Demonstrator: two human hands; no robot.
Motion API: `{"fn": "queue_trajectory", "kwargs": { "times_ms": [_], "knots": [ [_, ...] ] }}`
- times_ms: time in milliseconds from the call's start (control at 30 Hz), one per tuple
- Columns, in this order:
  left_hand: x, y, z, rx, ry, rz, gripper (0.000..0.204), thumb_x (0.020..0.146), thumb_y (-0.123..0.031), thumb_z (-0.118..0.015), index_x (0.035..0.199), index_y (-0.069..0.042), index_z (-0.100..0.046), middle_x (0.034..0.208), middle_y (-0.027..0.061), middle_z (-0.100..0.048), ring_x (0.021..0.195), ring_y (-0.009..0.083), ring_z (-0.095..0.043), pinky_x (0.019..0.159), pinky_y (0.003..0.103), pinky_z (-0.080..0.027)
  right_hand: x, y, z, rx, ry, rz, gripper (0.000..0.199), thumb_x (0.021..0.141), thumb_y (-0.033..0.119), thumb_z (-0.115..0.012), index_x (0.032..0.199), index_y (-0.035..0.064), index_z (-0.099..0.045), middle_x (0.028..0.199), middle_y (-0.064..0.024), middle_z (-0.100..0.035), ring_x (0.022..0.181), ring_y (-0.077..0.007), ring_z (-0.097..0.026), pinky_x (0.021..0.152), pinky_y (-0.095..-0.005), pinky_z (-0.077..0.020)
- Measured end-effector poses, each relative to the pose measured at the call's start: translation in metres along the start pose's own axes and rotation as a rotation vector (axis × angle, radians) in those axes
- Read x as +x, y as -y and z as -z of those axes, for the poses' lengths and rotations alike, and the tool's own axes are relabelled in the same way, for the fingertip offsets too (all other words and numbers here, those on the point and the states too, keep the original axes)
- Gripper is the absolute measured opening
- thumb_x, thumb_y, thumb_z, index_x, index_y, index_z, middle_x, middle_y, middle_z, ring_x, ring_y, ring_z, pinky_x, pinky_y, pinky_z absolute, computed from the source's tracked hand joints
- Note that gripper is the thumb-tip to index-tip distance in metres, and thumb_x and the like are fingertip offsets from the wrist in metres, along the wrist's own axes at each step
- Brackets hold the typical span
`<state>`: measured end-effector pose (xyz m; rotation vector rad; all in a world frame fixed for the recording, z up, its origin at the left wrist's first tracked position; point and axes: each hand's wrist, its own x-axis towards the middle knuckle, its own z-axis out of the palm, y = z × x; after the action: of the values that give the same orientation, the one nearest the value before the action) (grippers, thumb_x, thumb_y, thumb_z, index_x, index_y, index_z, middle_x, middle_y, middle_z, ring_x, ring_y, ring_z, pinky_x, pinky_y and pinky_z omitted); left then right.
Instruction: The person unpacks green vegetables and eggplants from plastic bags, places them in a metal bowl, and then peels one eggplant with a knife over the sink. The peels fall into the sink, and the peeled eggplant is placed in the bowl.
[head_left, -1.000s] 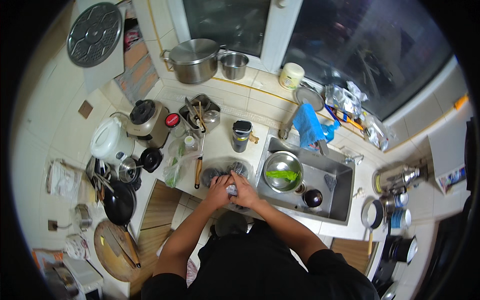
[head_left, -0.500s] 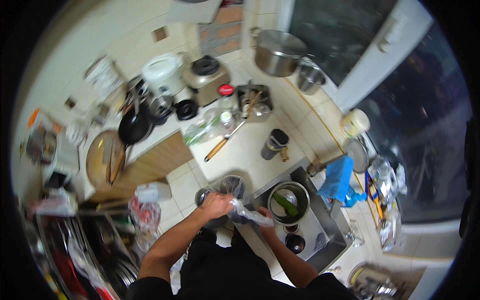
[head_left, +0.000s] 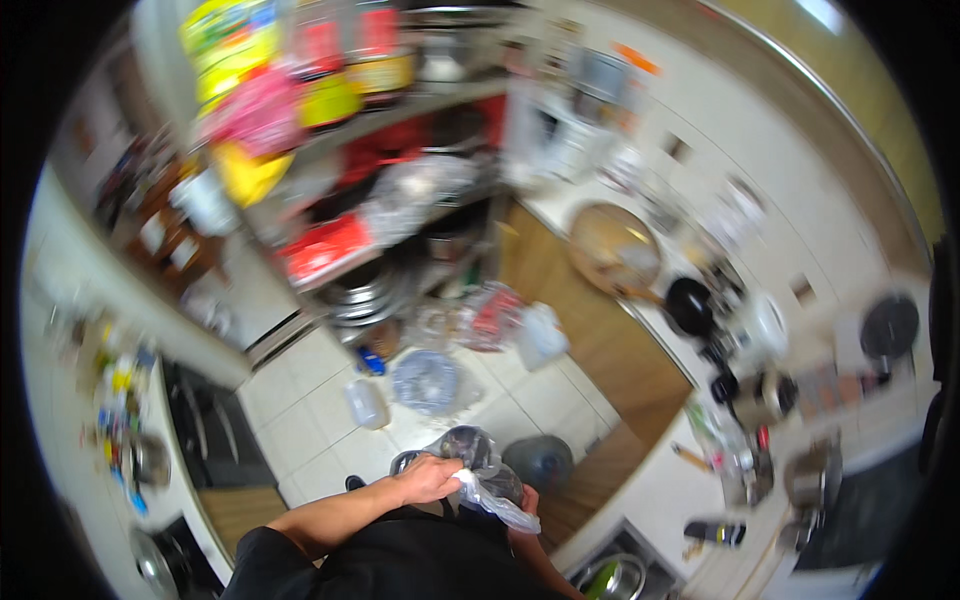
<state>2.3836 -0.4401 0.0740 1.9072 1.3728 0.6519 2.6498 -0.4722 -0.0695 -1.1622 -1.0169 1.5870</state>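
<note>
Head view, camera turned toward the floor and shelving; much of the scene is motion-blurred. We note the left forearm entering from the lower left and running nearly level to the right, the left hand [head_left: 432, 480] back-up, fingers curled inward. The right forearm is short in view, rising from the lower edge; the right hand [head_left: 528, 505] points upward, just right of the bag.

Grip: the left hand is clenched on gathered plastic at the left side of a clear plastic bag [head_left: 490, 478]. The right fingers are at its opposite side, close to the pale loose end — partly hidden, so we cannot tell whether they pinch the film or merely touch it.

Position of the bag: held up in front of the dark-clothed torso, between the two hands. Its dark, rounded contents [head_left: 465, 440] bulge above and to the right of the left fist; the whitish twisted film trails from that fist down toward the right hand.

Surroundings: a dark rounded container [head_left: 538, 462] stands on the tiled floor just beyond the bag. Farther off are a blue-lined bin [head_left: 425, 382] and a translucent box [head_left: 367, 403] — both well apart from the hands.
</note>
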Motion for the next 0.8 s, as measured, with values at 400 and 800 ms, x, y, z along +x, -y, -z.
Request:
{"fn": "queue_trajectory", "kwargs": {
  "times_ms": [400,800],
  "knots": [
    [-0.329,0.165,0.221,-0.221,-0.8,0.451,0.015,0.086,-0.016,-0.059,0.083,-0.002,-0.053,0.071,0.0226,-0.058,0.069,0.0449,-0.061,0.058,0.05,-0.047,0.016,-0.038,-0.415,-0.356,0.71,-0.309,0.039,0.102,0.029,-0.063,0.13,0.0089,-0.045,0.108,-0.0034,-0.059,0.092,-0.0132,-0.059,0.076,-0.028,-0.0524],
    [-0.408,0.401,0.423,-0.207,-1.224,0.644,0.014,0.087,-0.008,-0.054,0.078,0.001,-0.048,0.062,0.0171,-0.045,0.054,0.0199,-0.047,0.052,0.038,-0.039,0.16,-0.145,-0.646,-1.346,1.168,-0.41,0.078,0.093,0.062,-0.061,0.141,0.0015,-0.055,0.137,-0.0205,-0.061,0.128,-0.0331,-0.057,0.108,-0.0382,-0.0427]
  ]
}}
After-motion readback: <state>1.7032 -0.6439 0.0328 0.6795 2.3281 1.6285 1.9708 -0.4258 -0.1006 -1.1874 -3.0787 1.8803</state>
